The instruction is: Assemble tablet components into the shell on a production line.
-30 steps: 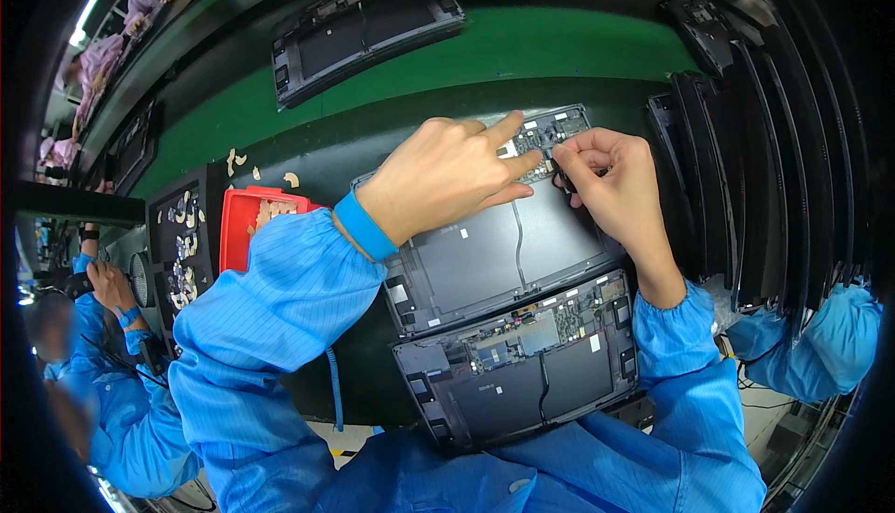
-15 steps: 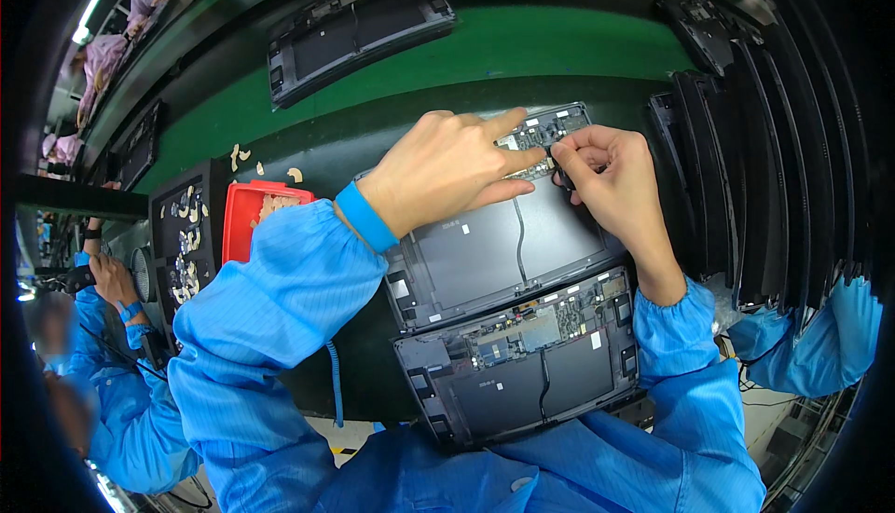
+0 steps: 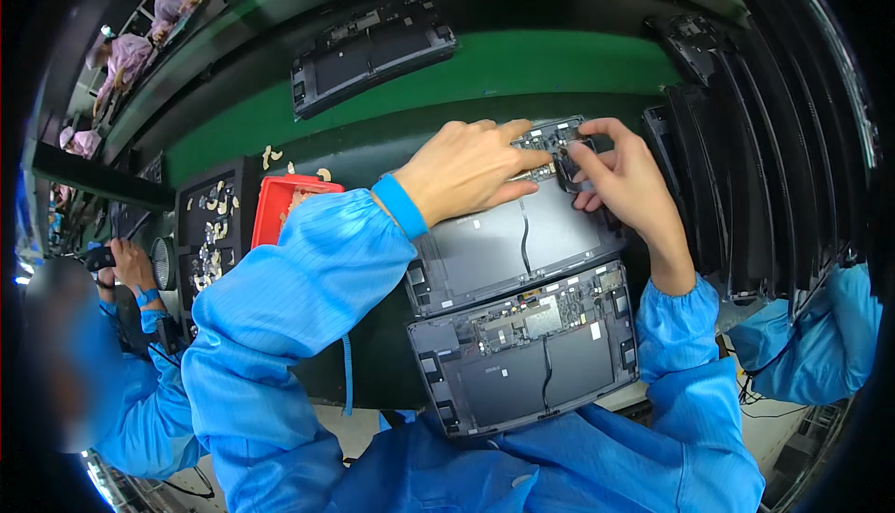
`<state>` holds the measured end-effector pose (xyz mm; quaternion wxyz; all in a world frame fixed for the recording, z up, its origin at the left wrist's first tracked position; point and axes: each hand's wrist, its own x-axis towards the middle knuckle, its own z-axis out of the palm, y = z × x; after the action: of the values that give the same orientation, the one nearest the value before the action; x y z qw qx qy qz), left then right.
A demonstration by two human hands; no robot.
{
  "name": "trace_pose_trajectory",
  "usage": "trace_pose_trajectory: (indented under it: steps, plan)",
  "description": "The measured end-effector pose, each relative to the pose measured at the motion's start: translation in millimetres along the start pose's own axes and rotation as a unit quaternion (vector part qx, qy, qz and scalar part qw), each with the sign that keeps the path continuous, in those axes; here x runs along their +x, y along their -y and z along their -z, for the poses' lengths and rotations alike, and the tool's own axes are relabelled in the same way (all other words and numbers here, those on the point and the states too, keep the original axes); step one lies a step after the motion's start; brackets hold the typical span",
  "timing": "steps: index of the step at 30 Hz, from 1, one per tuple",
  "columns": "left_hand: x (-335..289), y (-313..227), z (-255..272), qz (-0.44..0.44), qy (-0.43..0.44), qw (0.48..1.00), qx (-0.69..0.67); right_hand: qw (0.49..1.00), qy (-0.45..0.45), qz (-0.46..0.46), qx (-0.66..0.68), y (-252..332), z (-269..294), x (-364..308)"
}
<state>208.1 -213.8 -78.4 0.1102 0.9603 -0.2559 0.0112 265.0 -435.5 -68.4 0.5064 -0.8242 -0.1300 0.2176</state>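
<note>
Green bench (image 3: 559, 61) carries an open chassis (image 3: 503, 247), long axis left-right, tilted slightly. Left hand (image 3: 461, 173) presses flat on its far edge; right hand (image 3: 625, 182) pinches a small black part (image 3: 565, 166) there.

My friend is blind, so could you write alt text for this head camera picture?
Two bare hands, left hand and right hand, press on small parts at the far edge of an open laptop base on a green-topped bench. A second open base lies nearer, a red tray to the left.
</note>
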Motion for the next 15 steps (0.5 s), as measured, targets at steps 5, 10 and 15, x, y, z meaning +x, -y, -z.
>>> trace_pose_trajectory:
  steps: [5, 10, 15]
  plan:
    - [20, -20, -1, -0.08, -0.135, 0.987, -0.019, 0.998, 0.0, 0.048, 0.03, -17, 20, 2]
    - [41, -38, -15, 0.023, -0.096, 0.932, -0.349, 0.984, 0.019, 0.039, 0.172, -35, 31, 13]
    - [42, -42, -18, -0.032, -0.129, 0.967, -0.216, 0.978, 0.026, 0.053, 0.199, -42, 34, 15]
